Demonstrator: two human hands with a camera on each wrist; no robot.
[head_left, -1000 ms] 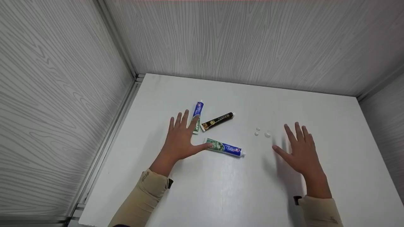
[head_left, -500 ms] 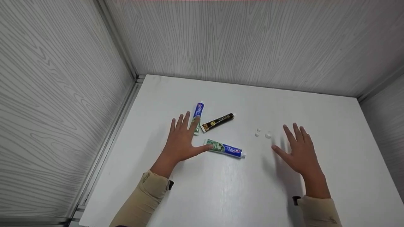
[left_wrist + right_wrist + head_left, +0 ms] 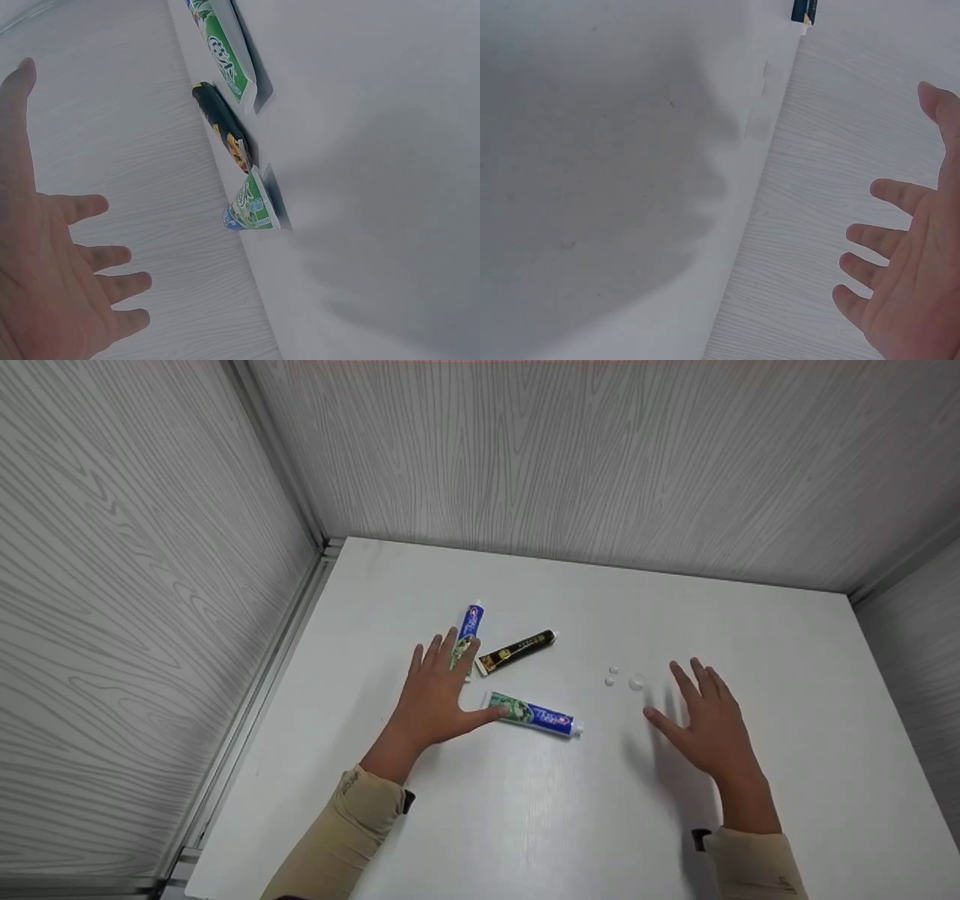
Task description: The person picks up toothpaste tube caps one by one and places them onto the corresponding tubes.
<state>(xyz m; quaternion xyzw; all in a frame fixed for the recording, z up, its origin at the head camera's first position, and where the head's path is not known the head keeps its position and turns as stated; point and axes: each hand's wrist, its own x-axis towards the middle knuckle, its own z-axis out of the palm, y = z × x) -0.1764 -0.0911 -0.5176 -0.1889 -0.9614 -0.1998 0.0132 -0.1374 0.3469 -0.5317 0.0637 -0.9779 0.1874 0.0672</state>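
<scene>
My left hand (image 3: 433, 697) hovers above the table with its fingers spread, holding nothing. Beneath its fingers lies a blue and green toothpaste tube (image 3: 471, 621), partly hidden by them. A second blue and green toothpaste tube (image 3: 536, 716) lies near the thumb, which overlaps its green end in the head view. Between these two sits a black toothpaste tube (image 3: 517, 651), set at a slant. My right hand (image 3: 712, 727) is also raised with spread fingers and grips nothing. Just left of it are three small whitish caps (image 3: 636, 682), two smaller and one larger.
All of these lie on a white table (image 3: 555, 810). Grey wood-grain panels (image 3: 570, 465) rise behind it and at both sides, with a metal rail (image 3: 255, 720) along the left edge.
Both hands have drifted very slightly, the left a little to the right and the right a little to the left. The tubes and caps lie as before.
</scene>
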